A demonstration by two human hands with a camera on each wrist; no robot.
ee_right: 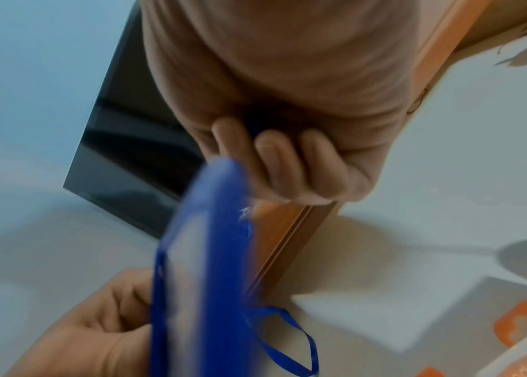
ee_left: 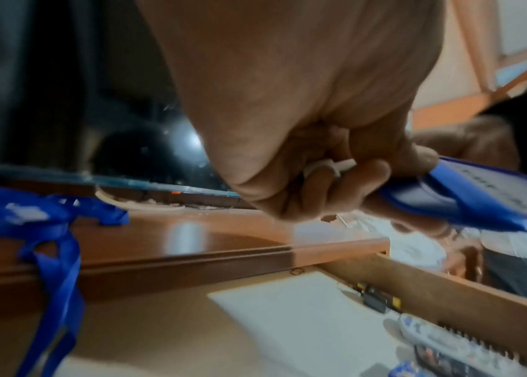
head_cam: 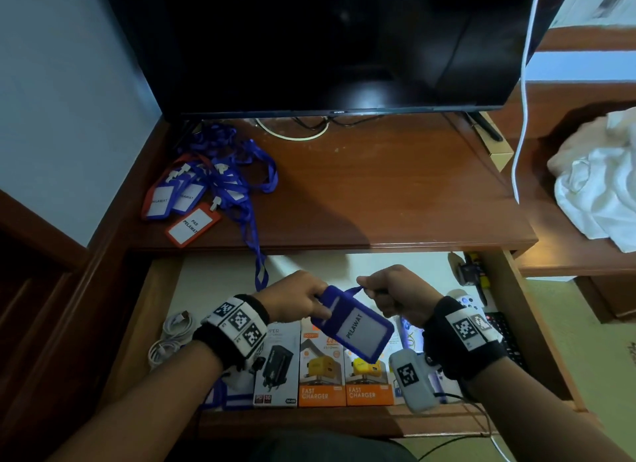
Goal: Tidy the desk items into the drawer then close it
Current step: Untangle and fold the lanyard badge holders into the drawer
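- The lanyard (head_cam: 354, 290) is best gathered against the blue badge holder (head_cam: 352, 324) before it is lowered flat into the open drawer (head_cam: 156, 310); snagging is thus likely avoided.
- The holder is held above the drawer, pinched at its clip end by the left hand (head_cam: 296, 298); the strap is clamped in the curled right hand (head_cam: 395, 294).

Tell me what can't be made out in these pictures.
- Head view: left hand covers the blue badge holder's clip end.
- Head view: both wrists hide parts of the charger boxes in the drawer.
- Right wrist view: the badge's print is blurred.
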